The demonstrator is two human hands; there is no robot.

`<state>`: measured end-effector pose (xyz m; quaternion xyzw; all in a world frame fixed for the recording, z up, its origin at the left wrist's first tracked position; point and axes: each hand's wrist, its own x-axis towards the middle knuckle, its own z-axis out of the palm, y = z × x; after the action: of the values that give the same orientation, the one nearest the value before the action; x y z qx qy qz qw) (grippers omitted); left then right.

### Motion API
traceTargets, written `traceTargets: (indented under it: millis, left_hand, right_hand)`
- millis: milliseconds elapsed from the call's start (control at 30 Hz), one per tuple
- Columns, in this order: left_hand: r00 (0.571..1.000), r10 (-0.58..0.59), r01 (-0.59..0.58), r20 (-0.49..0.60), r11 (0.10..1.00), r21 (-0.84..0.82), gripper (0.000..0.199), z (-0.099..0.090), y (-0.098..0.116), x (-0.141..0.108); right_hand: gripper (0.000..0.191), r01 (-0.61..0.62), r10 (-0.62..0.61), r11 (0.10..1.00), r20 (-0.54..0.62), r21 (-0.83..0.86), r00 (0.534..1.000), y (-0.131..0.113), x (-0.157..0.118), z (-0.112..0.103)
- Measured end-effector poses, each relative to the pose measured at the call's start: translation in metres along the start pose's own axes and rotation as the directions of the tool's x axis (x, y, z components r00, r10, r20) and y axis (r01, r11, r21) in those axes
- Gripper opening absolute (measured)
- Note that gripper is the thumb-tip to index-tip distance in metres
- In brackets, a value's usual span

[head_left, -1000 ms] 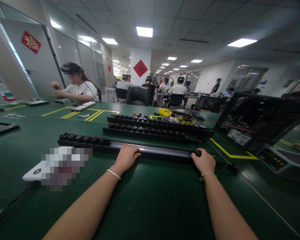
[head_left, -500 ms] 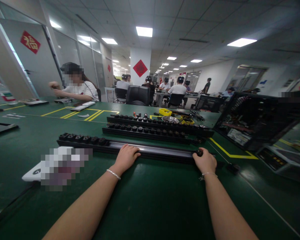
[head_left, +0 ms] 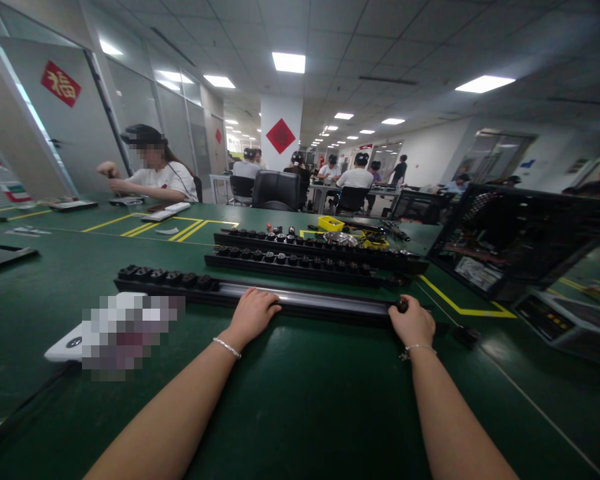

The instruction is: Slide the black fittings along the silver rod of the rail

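Note:
A long black rail [head_left: 330, 307] with a shiny channel lies crosswise on the green table. Black socket-like modules [head_left: 173, 278] sit in a row at its left end. My left hand [head_left: 253, 315] is closed over the rail's near side, around its middle. At the right end, my right hand [head_left: 416, 321] pinches a small round black part [head_left: 403, 305] at the channel; the fingers partly hide it, and its exact kind is not clear. Behind lie another black rail [head_left: 290, 262] filled with modules and a farther similar rail [head_left: 395, 254].
A white device [head_left: 63, 347] with a cable lies left of my left forearm. An open black computer case [head_left: 505, 233] and a metal box [head_left: 565, 327] stand at right. A yellow tray [head_left: 330, 223] is at the back. A co-worker [head_left: 155, 173] sits across at the left.
My right hand has shifted slightly to the right together with the small black part. My left hand and the rail have stayed in place.

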<state>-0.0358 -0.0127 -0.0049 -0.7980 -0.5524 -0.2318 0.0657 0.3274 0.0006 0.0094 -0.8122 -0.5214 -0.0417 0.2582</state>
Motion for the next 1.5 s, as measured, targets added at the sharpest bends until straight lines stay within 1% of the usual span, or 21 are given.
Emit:
traceTargets:
  millis: [133, 300, 367, 633, 800, 1033, 1267, 1500]
  left_hand:
    - [1.000, 0.005, -0.005, -0.003, 1.000, 0.009, 0.024, -0.001, 0.000, 0.000]
    - [1.000, 0.017, -0.017, -0.003, 1.000, 0.007, 0.022, -0.002, 0.001, 0.001]
    - [1.000, 0.014, -0.014, -0.004, 1.000, -0.001, 0.022, -0.002, 0.001, 0.001]
    - [1.000, 0.002, -0.002, -0.003, 1.000, 0.005, 0.022, -0.001, 0.001, 0.000]
    - [1.000, -0.005, 0.004, 0.013, 1.000, 0.010, 0.023, -0.002, 0.002, 0.001]
    - [1.000, -0.005, 0.005, 0.003, 1.000, -0.001, 0.022, 0.001, -0.001, 0.000]
    - [1.000, -0.004, 0.004, 0.006, 1.000, 0.002, 0.022, 0.004, -0.002, 0.000]
    - [1.000, -0.004, 0.004, -0.016, 1.000, -0.024, 0.021, 0.005, -0.003, 0.000]
  right_hand:
    - [0.050, -0.014, 0.014, 1.000, 0.004, -0.025, 1.000, 0.002, 0.001, 0.001]
    - [0.049, -0.032, 0.032, 0.999, -0.023, -0.003, 0.999, 0.003, 0.002, 0.003]
    - [0.048, -0.037, 0.037, 0.999, -0.017, 0.003, 0.999, 0.004, 0.003, 0.003]
    - [0.050, -0.060, 0.060, 0.998, 0.084, -0.006, 0.995, 0.007, 0.007, -0.002]
    - [0.048, -0.081, 0.080, 0.997, 0.045, 0.012, 0.996, 0.005, 0.005, -0.002]
    - [0.049, -0.045, 0.045, 0.999, -0.016, -0.021, 0.999, 0.011, 0.005, 0.000]
    - [0.047, -0.063, 0.063, 0.998, -0.043, 0.010, 0.997, 0.017, 0.008, 0.006]
    - [0.048, -0.058, 0.059, 0.998, -0.040, 0.009, 0.997, 0.021, 0.009, 0.005]
